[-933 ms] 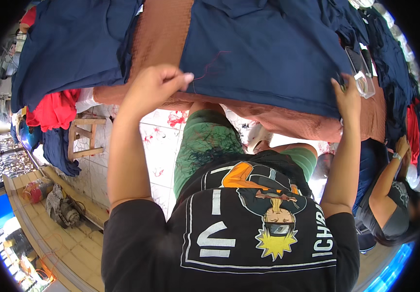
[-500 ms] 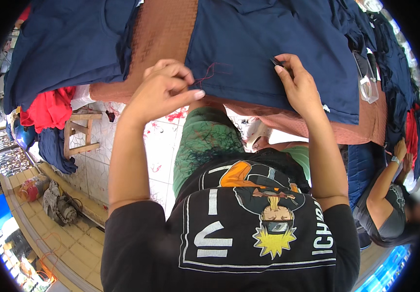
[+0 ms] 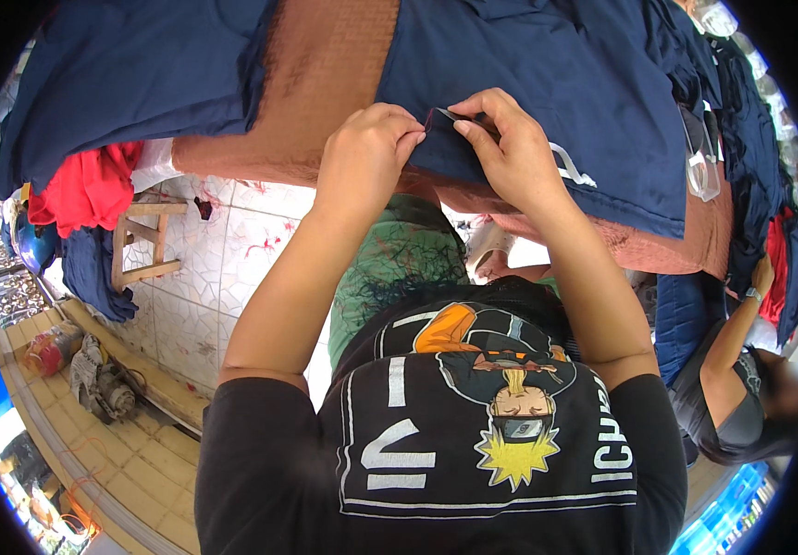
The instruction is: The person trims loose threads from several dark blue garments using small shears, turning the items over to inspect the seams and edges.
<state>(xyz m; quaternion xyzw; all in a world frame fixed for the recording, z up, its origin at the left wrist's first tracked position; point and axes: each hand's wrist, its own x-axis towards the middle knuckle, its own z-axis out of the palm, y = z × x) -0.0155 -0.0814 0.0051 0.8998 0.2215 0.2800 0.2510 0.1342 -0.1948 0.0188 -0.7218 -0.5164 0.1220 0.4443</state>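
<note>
A navy blue garment (image 3: pixel 519 55) lies spread over the brown-covered table in front of me. At its near left edge my left hand (image 3: pixel 366 153) is closed in a pinch on a fine red thread (image 3: pixel 428 120). My right hand (image 3: pixel 514 153) holds small pointed thread snips (image 3: pixel 446 114) between thumb and fingers. Their tip points left at the thread, close to my left fingertips. My fingers partly hide the snips' handles. Beside my right wrist a white strip (image 3: pixel 573 166) shows on the garment.
Another navy garment (image 3: pixel 130 83) lies at the left, above red cloth (image 3: pixel 89 190). Clear glasses (image 3: pixel 702 171) hang by the table's right edge. A wooden stool (image 3: pixel 147 242) stands at the left on the tiled floor. A person (image 3: pixel 732 379) is at work on the right.
My left hand has moved right and my right hand left, bringing the snips up to the red thread. The garment's left edge has shifted slightly right, and a white strip now shows.
</note>
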